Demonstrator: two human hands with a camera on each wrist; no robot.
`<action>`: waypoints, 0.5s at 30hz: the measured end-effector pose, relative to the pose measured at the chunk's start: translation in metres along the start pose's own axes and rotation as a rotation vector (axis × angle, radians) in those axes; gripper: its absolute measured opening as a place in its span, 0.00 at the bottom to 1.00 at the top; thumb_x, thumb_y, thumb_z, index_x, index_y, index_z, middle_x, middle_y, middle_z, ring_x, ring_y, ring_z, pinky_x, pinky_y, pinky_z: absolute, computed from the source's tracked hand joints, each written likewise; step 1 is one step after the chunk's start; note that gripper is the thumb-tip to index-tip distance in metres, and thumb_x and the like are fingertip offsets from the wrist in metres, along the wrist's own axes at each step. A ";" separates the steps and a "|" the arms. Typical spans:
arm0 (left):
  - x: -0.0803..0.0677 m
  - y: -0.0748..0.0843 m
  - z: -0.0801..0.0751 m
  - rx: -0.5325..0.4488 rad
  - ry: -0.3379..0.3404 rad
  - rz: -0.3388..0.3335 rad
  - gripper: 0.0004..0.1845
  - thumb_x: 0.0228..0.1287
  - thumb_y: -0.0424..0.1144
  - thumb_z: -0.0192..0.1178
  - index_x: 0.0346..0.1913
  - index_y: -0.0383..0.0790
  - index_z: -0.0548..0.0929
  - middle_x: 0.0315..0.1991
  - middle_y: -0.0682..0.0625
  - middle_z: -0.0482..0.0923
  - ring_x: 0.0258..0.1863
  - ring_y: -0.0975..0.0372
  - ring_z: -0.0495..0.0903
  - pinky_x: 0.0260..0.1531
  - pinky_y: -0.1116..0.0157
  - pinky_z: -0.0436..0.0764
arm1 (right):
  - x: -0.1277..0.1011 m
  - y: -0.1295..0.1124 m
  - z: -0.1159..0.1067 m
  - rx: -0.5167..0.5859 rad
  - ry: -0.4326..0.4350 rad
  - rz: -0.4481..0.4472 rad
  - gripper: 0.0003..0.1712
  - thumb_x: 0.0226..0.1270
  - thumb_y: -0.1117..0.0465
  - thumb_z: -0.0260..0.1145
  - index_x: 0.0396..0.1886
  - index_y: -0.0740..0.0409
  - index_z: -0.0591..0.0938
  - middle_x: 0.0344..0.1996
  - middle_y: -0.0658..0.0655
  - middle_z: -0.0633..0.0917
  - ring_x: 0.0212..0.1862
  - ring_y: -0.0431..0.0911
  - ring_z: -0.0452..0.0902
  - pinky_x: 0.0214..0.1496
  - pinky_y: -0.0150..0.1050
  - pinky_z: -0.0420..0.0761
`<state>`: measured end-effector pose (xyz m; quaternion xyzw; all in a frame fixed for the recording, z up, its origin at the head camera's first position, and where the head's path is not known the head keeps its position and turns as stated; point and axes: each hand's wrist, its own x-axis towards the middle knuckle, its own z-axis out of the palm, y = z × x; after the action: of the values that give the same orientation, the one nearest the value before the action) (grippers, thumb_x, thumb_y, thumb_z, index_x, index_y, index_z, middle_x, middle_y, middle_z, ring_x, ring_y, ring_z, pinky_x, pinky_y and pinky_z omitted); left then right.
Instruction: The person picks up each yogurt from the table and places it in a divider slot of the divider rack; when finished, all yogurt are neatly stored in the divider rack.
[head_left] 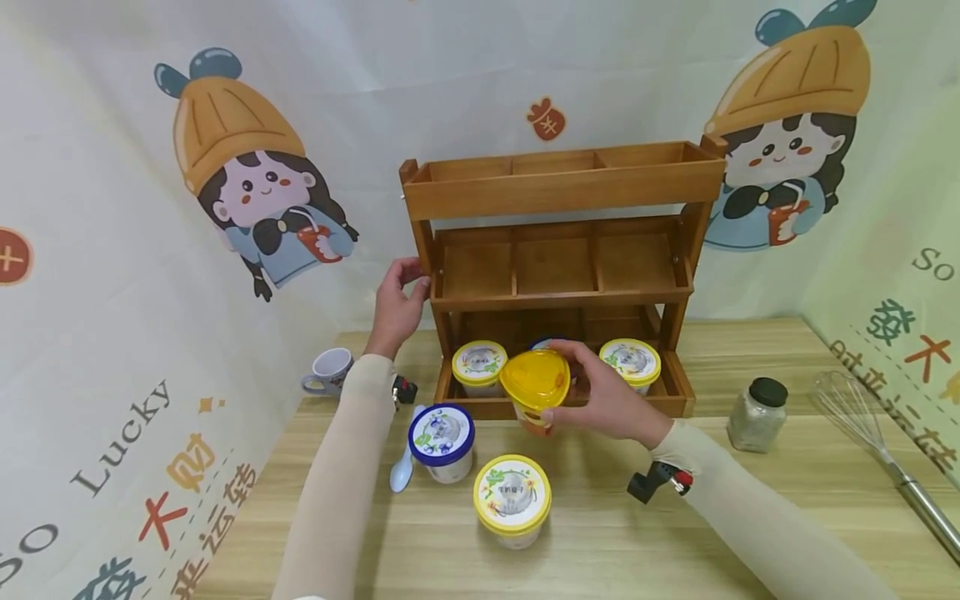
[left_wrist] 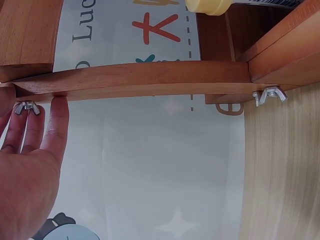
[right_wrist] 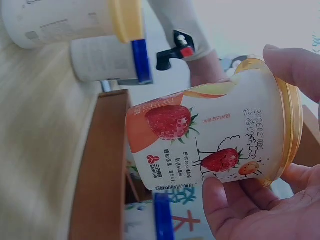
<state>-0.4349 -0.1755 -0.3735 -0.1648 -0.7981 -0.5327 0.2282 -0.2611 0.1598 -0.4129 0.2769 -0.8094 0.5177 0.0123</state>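
Note:
My right hand (head_left: 611,400) holds a strawberry-printed cup (right_wrist: 215,130) with a clear yellow lid (head_left: 536,379), thumb and fingers about its sides near the lid. The cup is tilted in front of the bottom tier of the wooden shelf (head_left: 547,196). My left hand (head_left: 397,304) is at the shelf's left post (left_wrist: 150,80), straight fingertips touching it beside a wing nut (left_wrist: 27,107). On the bottom tier sit two yellow-lidded tubs (head_left: 480,363) (head_left: 630,362); between them a blue-lidded tub (head_left: 546,342) is mostly hidden by the cup and hand.
On the table (head_left: 600,533) in front stand a blue-lidded tub (head_left: 442,437) and a yellow-lidded tub (head_left: 512,496). A pale blue spoon (head_left: 402,471) and a mug (head_left: 330,371) lie left. At right are a black-capped jar (head_left: 759,417) and a whisk (head_left: 885,450).

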 end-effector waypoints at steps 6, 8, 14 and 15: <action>0.001 0.002 0.000 -0.005 -0.003 -0.004 0.18 0.80 0.34 0.58 0.67 0.36 0.75 0.63 0.37 0.80 0.67 0.47 0.78 0.64 0.47 0.85 | 0.000 -0.012 -0.017 -0.021 0.044 0.007 0.55 0.60 0.56 0.82 0.81 0.57 0.61 0.71 0.62 0.75 0.64 0.56 0.79 0.67 0.58 0.84; 0.001 0.002 0.000 -0.002 -0.003 -0.003 0.18 0.80 0.34 0.58 0.67 0.36 0.75 0.63 0.37 0.80 0.67 0.48 0.78 0.64 0.48 0.85 | 0.000 -0.015 -0.022 -0.036 0.061 0.012 0.55 0.59 0.56 0.83 0.81 0.54 0.62 0.72 0.61 0.74 0.64 0.56 0.78 0.67 0.59 0.84; 0.001 0.000 -0.001 -0.008 0.000 -0.001 0.17 0.79 0.33 0.58 0.66 0.36 0.75 0.62 0.37 0.80 0.66 0.47 0.79 0.63 0.47 0.86 | 0.002 -0.023 -0.038 -0.073 0.115 0.019 0.54 0.60 0.56 0.82 0.82 0.54 0.62 0.72 0.60 0.74 0.64 0.56 0.76 0.68 0.60 0.83; 0.001 0.000 -0.001 -0.007 0.000 -0.001 0.17 0.79 0.33 0.58 0.66 0.35 0.75 0.62 0.37 0.80 0.66 0.47 0.79 0.63 0.47 0.86 | 0.002 -0.024 -0.041 -0.077 0.124 0.020 0.54 0.61 0.56 0.82 0.82 0.54 0.61 0.72 0.59 0.74 0.63 0.56 0.76 0.68 0.60 0.84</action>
<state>-0.4354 -0.1762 -0.3727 -0.1651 -0.7963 -0.5356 0.2273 -0.2628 0.1856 -0.3733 0.2355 -0.8292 0.5024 0.0680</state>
